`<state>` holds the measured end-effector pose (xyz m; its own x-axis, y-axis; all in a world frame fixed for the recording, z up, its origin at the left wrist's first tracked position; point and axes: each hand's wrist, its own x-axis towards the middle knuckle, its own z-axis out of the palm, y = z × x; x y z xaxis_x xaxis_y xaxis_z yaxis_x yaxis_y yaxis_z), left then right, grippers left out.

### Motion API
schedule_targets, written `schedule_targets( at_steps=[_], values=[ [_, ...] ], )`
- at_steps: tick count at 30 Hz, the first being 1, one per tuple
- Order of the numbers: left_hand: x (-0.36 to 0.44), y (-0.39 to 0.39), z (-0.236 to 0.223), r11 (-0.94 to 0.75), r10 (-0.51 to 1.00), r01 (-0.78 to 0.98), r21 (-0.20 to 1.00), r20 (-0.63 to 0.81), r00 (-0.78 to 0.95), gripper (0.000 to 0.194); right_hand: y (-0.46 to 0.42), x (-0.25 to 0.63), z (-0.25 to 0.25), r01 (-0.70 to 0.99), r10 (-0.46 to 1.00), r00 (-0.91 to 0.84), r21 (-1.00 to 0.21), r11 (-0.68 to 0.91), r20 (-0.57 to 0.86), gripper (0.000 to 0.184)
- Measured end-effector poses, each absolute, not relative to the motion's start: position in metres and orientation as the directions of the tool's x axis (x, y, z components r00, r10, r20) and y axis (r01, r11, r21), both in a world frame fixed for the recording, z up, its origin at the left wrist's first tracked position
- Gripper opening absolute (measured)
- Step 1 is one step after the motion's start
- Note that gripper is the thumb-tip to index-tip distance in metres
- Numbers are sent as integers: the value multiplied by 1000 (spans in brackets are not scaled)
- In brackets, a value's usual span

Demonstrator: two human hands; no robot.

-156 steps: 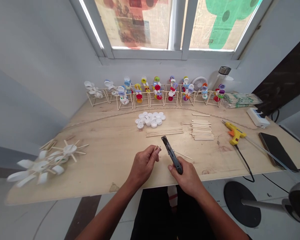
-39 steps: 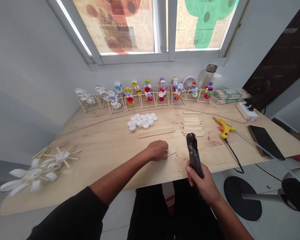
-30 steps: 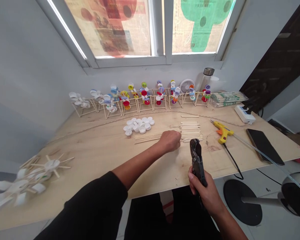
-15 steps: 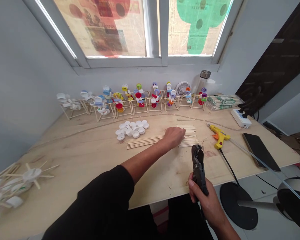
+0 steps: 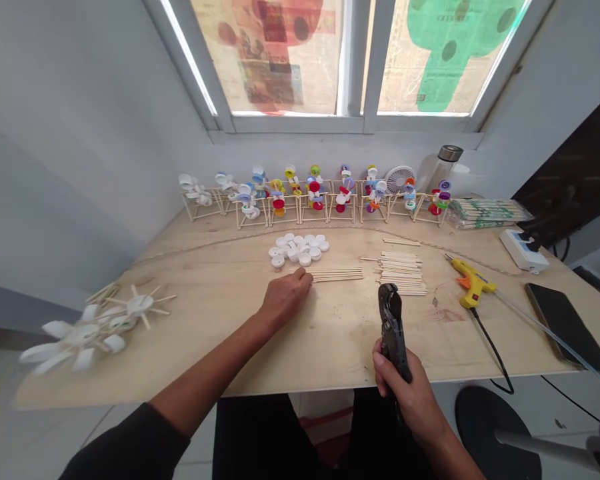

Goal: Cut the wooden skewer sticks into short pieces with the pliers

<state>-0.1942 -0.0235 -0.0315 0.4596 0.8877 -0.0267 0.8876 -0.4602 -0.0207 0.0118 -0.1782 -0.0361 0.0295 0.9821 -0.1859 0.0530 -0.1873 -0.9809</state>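
Note:
My left hand (image 5: 286, 295) is closed, its fingertips pinching at the left end of a row of long thin wooden sticks (image 5: 337, 274); how many it grips is hidden. My right hand (image 5: 413, 393) is wrapped round the handles of dark pliers (image 5: 393, 327), jaws up, over the table's front edge. Just beyond the pliers lies a stack of short cut sticks (image 5: 401, 273), with one stick (image 5: 369, 259) poking out to the left. White bottle caps (image 5: 300, 249) lie in a cluster behind my left hand.
Stick frames with coloured cap wheels (image 5: 315, 193) line the back. A yellow glue gun (image 5: 473, 281), phone (image 5: 567, 327) and power strip (image 5: 524, 250) lie right. Cap-and-stick wheels (image 5: 83, 337) lie left. A bottle (image 5: 445, 170) and small fan (image 5: 400, 180) stand behind.
My left hand has moved left from the short-stick stack to the left end of the long sticks. The view has shifted left. My right hand still holds the pliers.

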Motion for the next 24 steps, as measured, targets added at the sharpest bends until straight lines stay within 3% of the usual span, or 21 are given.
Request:
schedule_targets(
  at_steps=[14,24],
  values=[
    [-193,-22,-27,-564,822,826,4,-85,562,18,-185,0,-29,122,983,22,-976,-182,-180,29],
    [-200,-44,-19,-530,819,841,109,-193,541,19,-189,-4,-29,107,986,47,-981,-163,-159,31]
  ],
)
